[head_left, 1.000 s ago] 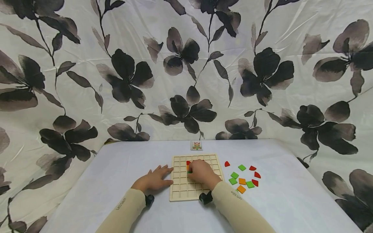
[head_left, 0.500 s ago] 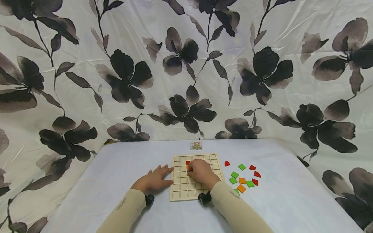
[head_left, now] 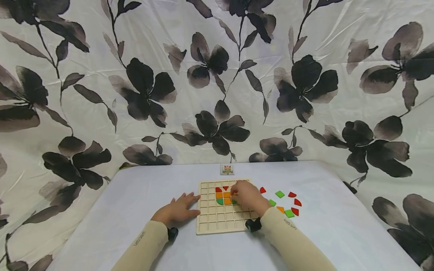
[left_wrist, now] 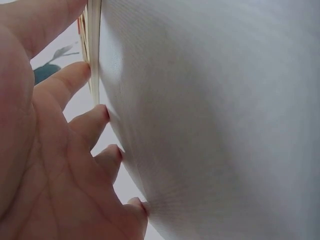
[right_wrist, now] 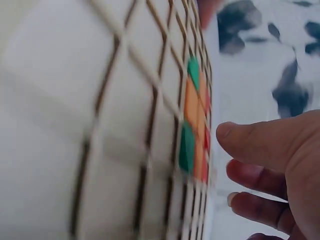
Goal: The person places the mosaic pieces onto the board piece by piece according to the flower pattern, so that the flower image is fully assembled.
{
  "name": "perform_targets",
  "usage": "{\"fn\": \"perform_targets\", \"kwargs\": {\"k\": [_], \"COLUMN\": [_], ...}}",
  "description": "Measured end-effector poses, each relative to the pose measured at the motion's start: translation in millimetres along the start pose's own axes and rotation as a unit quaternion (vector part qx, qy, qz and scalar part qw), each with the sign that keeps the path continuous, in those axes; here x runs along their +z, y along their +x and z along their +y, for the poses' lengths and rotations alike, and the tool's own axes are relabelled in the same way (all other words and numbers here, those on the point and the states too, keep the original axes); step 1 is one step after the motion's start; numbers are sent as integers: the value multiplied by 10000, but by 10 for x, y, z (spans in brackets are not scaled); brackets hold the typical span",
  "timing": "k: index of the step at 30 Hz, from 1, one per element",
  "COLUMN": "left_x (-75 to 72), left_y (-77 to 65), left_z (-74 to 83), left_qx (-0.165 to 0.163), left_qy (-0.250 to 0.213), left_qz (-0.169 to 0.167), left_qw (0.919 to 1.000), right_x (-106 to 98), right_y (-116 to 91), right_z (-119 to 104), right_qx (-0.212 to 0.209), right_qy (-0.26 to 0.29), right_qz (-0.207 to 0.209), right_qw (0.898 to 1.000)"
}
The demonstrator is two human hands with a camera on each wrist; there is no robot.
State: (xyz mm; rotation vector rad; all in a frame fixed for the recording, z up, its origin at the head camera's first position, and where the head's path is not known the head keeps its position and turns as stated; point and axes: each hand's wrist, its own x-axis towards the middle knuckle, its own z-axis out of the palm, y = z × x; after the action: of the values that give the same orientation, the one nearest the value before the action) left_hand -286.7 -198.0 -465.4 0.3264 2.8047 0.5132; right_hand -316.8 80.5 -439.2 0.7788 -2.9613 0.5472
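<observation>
A wooden grid board (head_left: 211, 222) lies on the table. Red (head_left: 218, 189), orange (head_left: 227, 201) and green (head_left: 220, 201) pieces fill a small block of its upper cells. My left hand (head_left: 177, 210) rests on the table at the board's left side, fingers spread; in the left wrist view the thumb and index finger meet the board's edge (left_wrist: 93, 50). Over the right part of the board hovers my right hand (head_left: 249, 196), partly covering a green piece. In the right wrist view, its thumb and fingers (right_wrist: 255, 140) stand apart, with nothing visible between them.
Loose pieces lie right of the board: red quarter-rounds (head_left: 297, 202), green squares (head_left: 279, 194) and an orange one (head_left: 280, 209), partly behind the right forearm. A small patterned card (head_left: 227, 169) sits at the table's back edge, before a floral cloth (head_left: 190, 150).
My right hand has let go at the block and moved right and up, uncovering the orange, red and green pieces beneath it. My left hand has stayed at the board's side.
</observation>
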Motion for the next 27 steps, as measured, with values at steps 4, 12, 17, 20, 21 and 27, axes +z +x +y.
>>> {"fn": "perform_targets", "kwargs": {"k": [4,12,17,20,21,27], "left_x": [-11,-13,-13,-14,-15,-22], "left_y": [-9,-20,-28,-31,-31,-27], "left_z": [11,20,19,20,21,20], "left_qx": [-35,2,13,25,32,56], "left_qy": [-13,-27,6,22,16,5], "left_qz": [4,35,27,21,18,14], "left_qw": [10000,10000,10000,10000,10000,10000], "right_x": [-148,-362,-411,-424,-427,-424], "right_y": [-87,-266,-361,-421,-442,-554], "right_z": [232,720,988,1089,1115,1210], "right_qx": [371,1214,1740,1936,1985,2214], "right_qy": [-104,-295,-208,-84,-35,-25], "right_qz": [17,17,-112,-176,-188,-224], "right_qw": [9993,9922,9845,9809,9799,9749]}}
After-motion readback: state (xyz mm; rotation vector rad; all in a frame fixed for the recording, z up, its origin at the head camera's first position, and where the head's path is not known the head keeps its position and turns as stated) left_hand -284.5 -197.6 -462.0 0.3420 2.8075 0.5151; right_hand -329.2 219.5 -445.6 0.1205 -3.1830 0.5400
